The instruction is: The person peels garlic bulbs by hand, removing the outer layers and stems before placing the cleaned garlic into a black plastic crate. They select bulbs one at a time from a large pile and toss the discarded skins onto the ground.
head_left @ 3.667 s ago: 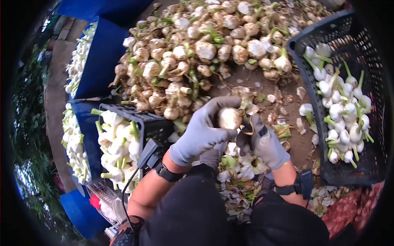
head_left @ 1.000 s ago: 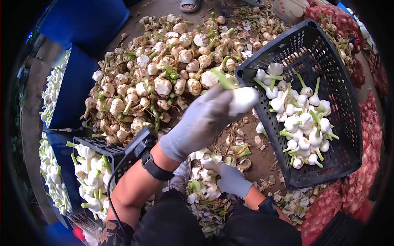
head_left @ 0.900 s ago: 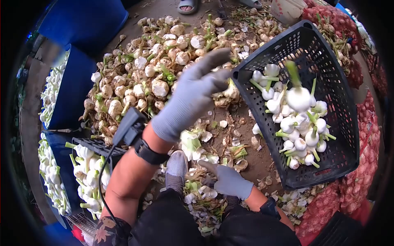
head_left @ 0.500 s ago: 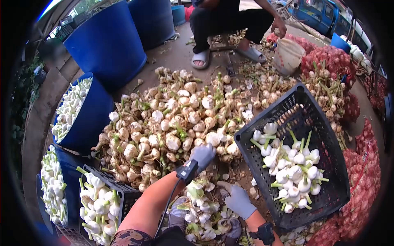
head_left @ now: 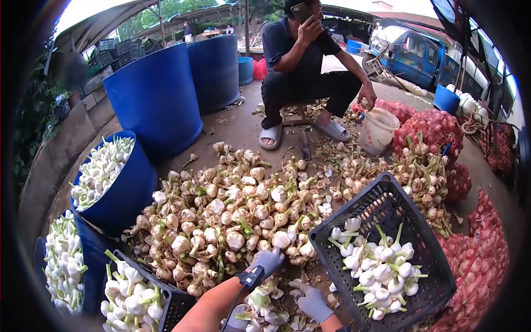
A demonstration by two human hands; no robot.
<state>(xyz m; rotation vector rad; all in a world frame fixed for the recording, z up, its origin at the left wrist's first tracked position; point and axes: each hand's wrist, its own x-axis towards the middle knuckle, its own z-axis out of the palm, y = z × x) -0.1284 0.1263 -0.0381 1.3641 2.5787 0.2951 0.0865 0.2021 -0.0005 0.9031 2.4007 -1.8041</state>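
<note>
My left hand (head_left: 266,262), in a grey glove, is at the front edge of a large heap of garlic bulbs (head_left: 221,213). Its fingertips are beside a pale cut bulb and are partly hidden, so its grip is unclear. Lower and to the right, my gloved right hand (head_left: 313,302) is over the litter of peelings, fingers apart and pointing left, with nothing visible in them. Peeled leaves and skins (head_left: 267,303) lie between my feet. Right of my hands, a black crate (head_left: 433,250) holds clean white garlic bulbs (head_left: 384,271) with green stems.
Blue tubs (head_left: 123,191) and another crate (head_left: 176,306) of white garlic line the left. Opposite, a person (head_left: 293,61) sits with a phone at one ear, the other hand over a whitish bucket (head_left: 379,131). Red net sacks (head_left: 475,260) line the right; a blue vehicle (head_left: 412,55) stands behind.
The view has tilted up, bringing the seated person's phone into sight and shifting the scene lower. My left hand remains at the heap's edge; my right hand's fingers look more spread.
</note>
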